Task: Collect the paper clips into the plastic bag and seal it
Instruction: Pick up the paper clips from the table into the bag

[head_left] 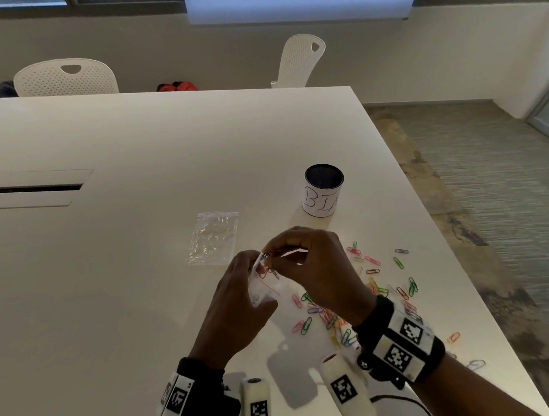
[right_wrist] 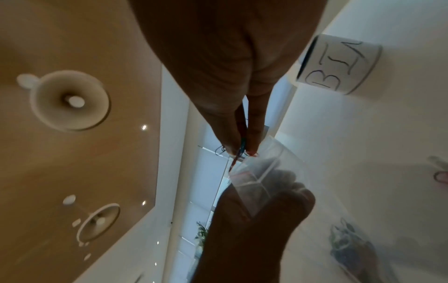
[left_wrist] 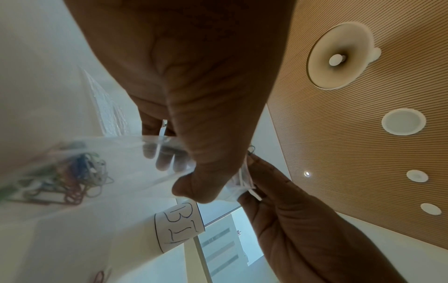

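Feeding clips into the plastic bag point(head_left: 261, 285), head view: left hand point(head_left: 237, 304) grips the bag just left of the loose paper clips point(head_left: 374, 285), right hand point(head_left: 313, 267) pinches a few clips at its mouth. A second bag point(head_left: 213, 238) lies beyond the pile, the bin cup point(head_left: 324, 189) further back. Left wrist view: thumb and fingers point(left_wrist: 164, 160) hold the mouth apart (clips already bunched at the bottom). Right wrist view: fingertips point(right_wrist: 252, 141) pinch clips right over the opening. Best keep the mouth wide and release low, or they'll likely snag the rim.
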{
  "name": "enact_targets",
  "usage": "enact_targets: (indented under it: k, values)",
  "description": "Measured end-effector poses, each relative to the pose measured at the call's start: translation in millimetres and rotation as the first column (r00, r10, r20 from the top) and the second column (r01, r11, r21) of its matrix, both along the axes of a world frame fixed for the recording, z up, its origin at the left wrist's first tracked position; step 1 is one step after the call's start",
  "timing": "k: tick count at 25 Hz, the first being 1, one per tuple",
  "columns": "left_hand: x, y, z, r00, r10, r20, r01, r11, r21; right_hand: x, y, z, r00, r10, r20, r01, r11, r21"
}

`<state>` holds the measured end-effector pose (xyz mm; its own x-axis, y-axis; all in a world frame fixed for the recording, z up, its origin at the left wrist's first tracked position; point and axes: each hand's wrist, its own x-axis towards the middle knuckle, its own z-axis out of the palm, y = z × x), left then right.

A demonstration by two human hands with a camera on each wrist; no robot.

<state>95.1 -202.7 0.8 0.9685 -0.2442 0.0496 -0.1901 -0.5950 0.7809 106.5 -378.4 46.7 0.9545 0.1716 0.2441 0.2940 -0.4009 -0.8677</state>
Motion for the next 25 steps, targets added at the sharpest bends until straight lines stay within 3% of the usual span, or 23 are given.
enact_targets:
  k: [7, 13, 20, 23, 25]
  values:
    - [0, 4, -2, 1.000, 0.016, 0.018, -0.016, 1.000, -0.002, -5, -1, 12, 0.993, 0.101, 0.055, -0.090, 0.981, -0.170]
    - [2, 3, -4, 1.000, 0.012, 0.018, -0.012, 1.000, 0.025, -3, -5, 22, 0.990, 0.126, 0.068, -0.113, 0.978, -0.175]
    - [1, 7, -6, 0.998, -0.007, 0.067, 0.009, 1.000, -0.021, 6, -20, 13, 0.994, -0.033, 0.103, 0.046, 0.990, -0.130]
    - [0, 11, -5, 0.997, -0.007, 0.073, 0.009, 0.999, -0.031, 12, -42, -7, 0.999, -0.045, 0.009, 0.046, 0.953, -0.299]
    - [0, 12, -5, 0.998, -0.005, 0.064, 0.006, 1.000, -0.029, 11, -52, -23, 0.992, 0.042, -0.115, -0.093, 0.870, -0.484]
